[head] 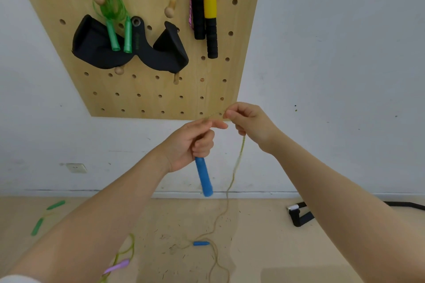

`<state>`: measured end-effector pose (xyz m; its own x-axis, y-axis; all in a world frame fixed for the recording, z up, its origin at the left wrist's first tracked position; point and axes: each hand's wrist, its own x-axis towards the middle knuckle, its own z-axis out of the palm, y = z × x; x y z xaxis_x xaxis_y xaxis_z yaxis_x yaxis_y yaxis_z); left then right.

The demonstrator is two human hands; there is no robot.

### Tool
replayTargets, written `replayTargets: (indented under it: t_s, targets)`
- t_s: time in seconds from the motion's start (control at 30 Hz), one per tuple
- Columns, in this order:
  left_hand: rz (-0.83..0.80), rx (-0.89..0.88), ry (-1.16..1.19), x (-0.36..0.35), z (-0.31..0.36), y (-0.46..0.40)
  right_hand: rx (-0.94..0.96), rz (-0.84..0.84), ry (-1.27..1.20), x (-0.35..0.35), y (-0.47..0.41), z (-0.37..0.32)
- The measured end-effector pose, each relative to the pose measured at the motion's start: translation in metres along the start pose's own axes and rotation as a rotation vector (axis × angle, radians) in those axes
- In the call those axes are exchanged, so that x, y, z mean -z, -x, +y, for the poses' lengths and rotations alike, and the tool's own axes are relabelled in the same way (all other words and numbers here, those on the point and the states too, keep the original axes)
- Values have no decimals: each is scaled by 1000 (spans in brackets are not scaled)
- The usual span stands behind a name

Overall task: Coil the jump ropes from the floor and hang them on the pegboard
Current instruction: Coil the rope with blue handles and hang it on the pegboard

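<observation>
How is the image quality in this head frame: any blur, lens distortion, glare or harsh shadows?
Head view: even, soft light with no glare or hard shadows. Wide-angle distortion slants the pegboard edges and stretches both forearms. The thin rope is motion-blurred between the left hand and right hand. The blue handle is slightly soft, and the floor at the bottom edge looks smeared.

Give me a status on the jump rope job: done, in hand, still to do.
Done: the green rope and the yellow-handled rope hang on the pegboard.

In hand: the left hand grips one blue handle; the right hand pinches its cord, not yet coiled.

Left: its other blue handle, a purple-handled rope and a green-handled rope lie on the floor.
</observation>
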<state>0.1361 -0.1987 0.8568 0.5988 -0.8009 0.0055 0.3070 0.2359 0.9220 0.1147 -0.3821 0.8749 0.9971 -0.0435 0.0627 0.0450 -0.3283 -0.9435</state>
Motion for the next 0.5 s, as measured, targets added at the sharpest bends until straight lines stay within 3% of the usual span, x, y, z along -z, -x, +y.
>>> replayTargets:
  t_s: [0.13, 0.3, 0.4, 0.5]
  targets:
    - [15, -83, 97, -8, 11, -1, -99, -131, 232, -7, 5, 11]
    - [255, -77, -76, -8, 9, -8, -274, -487, 546, -18, 14, 14]
    - [374, 2, -96, -4, 0, -11, -229, -698, 778, -28, 20, 1]
    - [412, 65, -247, 3, -11, -16, -133, -740, 891, -32, 22, -14]
